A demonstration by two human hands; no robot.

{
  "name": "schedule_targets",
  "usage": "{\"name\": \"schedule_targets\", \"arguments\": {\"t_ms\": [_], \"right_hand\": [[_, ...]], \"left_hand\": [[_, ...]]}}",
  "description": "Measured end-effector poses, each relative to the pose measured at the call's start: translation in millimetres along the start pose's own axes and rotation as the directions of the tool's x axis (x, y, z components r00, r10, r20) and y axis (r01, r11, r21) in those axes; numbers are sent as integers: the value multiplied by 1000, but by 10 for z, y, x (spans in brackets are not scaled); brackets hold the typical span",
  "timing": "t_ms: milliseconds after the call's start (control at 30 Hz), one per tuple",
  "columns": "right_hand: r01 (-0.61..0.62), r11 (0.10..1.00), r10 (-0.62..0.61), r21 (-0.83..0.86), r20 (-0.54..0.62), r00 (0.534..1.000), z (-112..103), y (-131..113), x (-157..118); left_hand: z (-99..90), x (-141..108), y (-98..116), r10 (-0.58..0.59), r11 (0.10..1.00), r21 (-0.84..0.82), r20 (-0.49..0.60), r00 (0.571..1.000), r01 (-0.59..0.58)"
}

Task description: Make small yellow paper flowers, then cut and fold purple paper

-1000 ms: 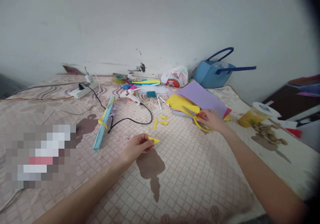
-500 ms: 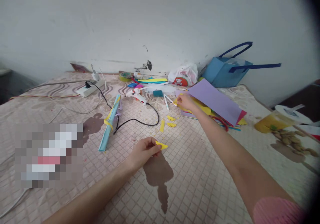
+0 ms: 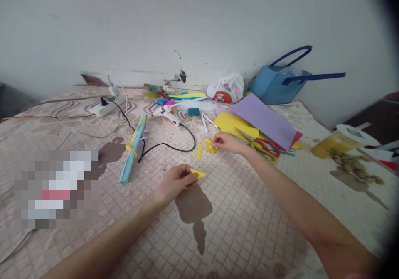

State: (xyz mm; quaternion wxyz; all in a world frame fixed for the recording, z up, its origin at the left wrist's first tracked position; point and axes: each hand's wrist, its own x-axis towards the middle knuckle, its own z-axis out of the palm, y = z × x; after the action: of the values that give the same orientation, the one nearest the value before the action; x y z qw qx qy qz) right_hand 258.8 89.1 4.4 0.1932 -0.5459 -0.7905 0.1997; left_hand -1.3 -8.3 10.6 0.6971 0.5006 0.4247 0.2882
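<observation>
My left hand (image 3: pixel 179 180) pinches a small pointed piece of yellow paper (image 3: pixel 199 174) just above the tablecloth, near the middle. Farther back and to the right, my right hand (image 3: pixel 227 142) has its fingertips together at a little cluster of yellow pieces (image 3: pixel 210 146). One of these pieces seems to be between its fingers, though it is small. A flat yellow strip (image 3: pixel 199 150) lies left of the cluster. Scissors with red handles (image 3: pixel 267 145) rest beyond my right hand, by yellow sheets (image 3: pixel 233 123) and a purple sheet (image 3: pixel 264 119).
A glue gun (image 3: pixel 168 115) with a black cord lies behind the strip. Left of it are a rolled blue paper (image 3: pixel 132 154) and a power strip (image 3: pixel 107 108). A blue bag (image 3: pixel 277 86) and a cup (image 3: pixel 332 145) stand right.
My right hand has come from the yellow sheets toward me and down to the small yellow pieces. The scissors now show. My left hand still pinches its paper; the whole view has shifted slightly.
</observation>
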Motion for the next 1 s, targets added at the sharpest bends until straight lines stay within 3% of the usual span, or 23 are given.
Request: {"name": "schedule_targets", "arguments": {"t_ms": [333,700,1000], "right_hand": [[0,1000,-1,-10,-92,996,-59,-72,-106],[-92,993,82,-76,-124,989,114,-9,-175],[-62,989,37,-132,-183,982,-32,-26,-96]], "left_hand": [[-11,-13,-12,18,1000,19,4,1000,-18],[-21,10,-36,8,1000,25,6,1000,-8],[-40,21,-74,27,999,16,24,999,-27]]}}
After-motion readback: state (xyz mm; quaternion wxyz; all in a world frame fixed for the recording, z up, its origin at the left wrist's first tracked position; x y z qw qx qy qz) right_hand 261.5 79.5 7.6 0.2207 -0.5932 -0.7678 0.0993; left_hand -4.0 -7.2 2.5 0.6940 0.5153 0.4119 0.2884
